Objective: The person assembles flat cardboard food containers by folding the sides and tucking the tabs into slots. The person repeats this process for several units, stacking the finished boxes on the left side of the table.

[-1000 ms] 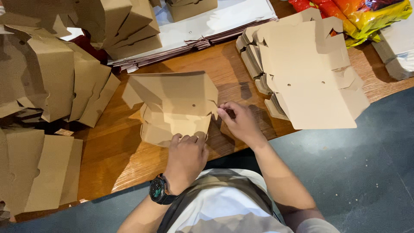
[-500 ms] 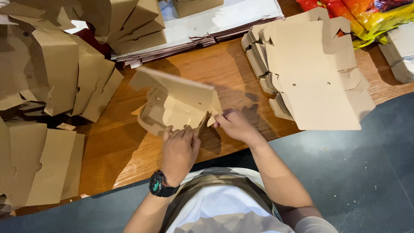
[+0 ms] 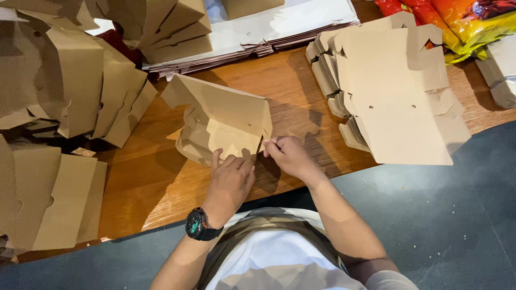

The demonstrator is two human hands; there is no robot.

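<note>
The left hand [image 3: 230,180], a dark watch [image 3: 200,225] on its wrist, presses its fingers against the near wall of a half-folded brown cardboard box [image 3: 223,126] on the wooden table [image 3: 145,182]. The right hand [image 3: 289,156] pinches the box's right corner. A stack of flat box blanks [image 3: 398,96] lies just right; folded boxes [image 3: 70,80] pile up left.

Plain brown kraft carton [image 3: 223,126] and brown flat blanks [image 3: 395,91] on an orange-brown wooden table [image 3: 301,91]; white sheets [image 3: 279,27]; red, orange and yellow packets [image 3: 451,21]; black wristwatch [image 3: 200,225]; dark grey floor [image 3: 446,225].
</note>
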